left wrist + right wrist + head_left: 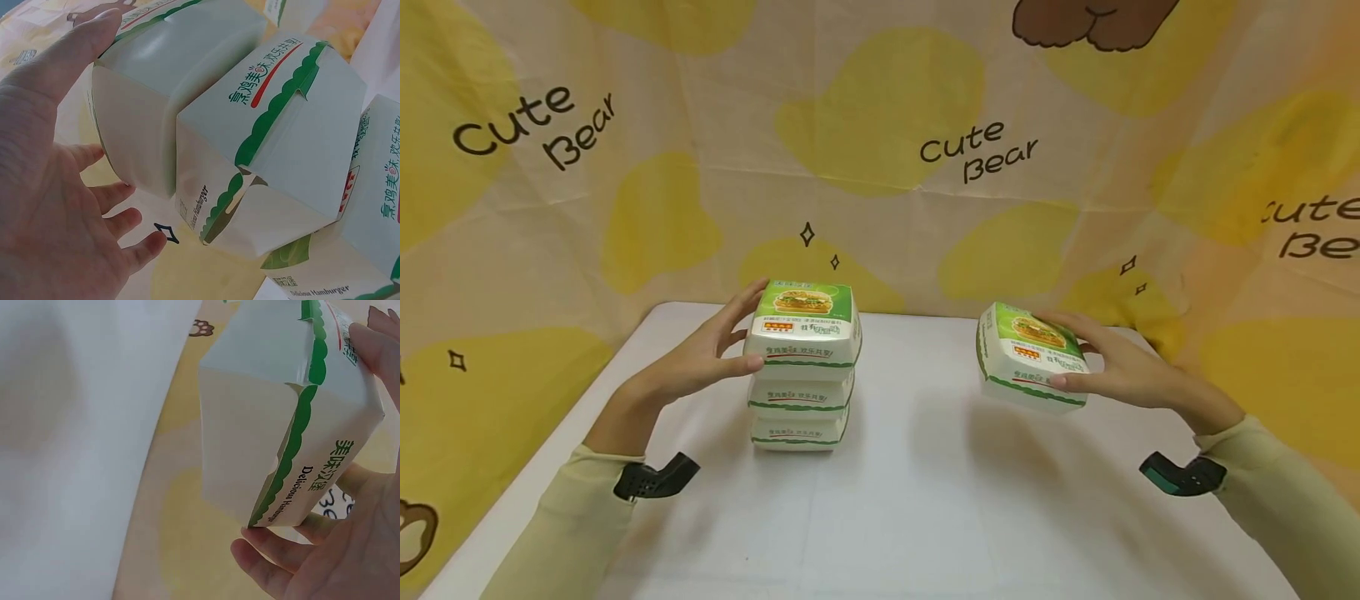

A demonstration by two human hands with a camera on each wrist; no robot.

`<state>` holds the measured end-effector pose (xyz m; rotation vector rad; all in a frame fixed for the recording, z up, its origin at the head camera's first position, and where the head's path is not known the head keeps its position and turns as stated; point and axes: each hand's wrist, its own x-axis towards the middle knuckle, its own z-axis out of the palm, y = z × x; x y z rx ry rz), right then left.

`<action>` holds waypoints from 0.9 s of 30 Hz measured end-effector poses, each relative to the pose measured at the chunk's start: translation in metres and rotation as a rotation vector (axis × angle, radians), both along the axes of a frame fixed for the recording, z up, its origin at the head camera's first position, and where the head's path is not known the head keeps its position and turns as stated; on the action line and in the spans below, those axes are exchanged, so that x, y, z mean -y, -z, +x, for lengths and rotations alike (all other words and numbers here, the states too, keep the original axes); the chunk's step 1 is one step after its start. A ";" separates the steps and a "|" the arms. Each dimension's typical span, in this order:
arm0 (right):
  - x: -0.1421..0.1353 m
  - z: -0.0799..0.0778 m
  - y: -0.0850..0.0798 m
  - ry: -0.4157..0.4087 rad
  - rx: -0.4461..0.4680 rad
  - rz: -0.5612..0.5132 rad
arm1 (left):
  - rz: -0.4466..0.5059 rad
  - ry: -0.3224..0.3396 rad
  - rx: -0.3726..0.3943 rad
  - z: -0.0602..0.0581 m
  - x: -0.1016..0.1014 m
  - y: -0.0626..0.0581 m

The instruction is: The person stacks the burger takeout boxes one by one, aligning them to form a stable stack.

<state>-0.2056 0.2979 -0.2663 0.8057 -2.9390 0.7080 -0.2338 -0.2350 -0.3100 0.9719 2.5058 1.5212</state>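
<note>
Three white-and-green burger boxes stand in a stack on the table's left half. My left hand (700,354) holds the top burger box (805,333) by its left side, thumb at the front and fingers toward the back. Below it are the middle box (801,395) and the bottom box (797,432). In the left wrist view, the top box (134,119) sits slightly askew on the middle box (269,144). My right hand (1108,362) grips another burger box (1033,358) by its right side, tilted and raised above the table. Its underside and flap seam show on this box (281,425) in the right wrist view.
A white table (880,517) spreads beneath both hands. Behind it hangs a yellow-patterned cloth (880,150) with "Cute Bear" lettering. Black wrist bands (655,477) sit over both sleeves. The raised box casts a shadow on the table.
</note>
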 end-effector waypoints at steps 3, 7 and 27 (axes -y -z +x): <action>0.007 -0.002 -0.006 -0.008 0.023 -0.008 | 0.004 0.003 -0.005 0.000 0.000 0.000; 0.019 -0.005 -0.015 -0.042 0.047 -0.042 | 0.002 0.001 -0.013 0.000 0.001 0.000; 0.082 -0.022 -0.064 -0.120 0.053 -0.139 | 0.000 0.005 0.006 0.001 0.001 0.000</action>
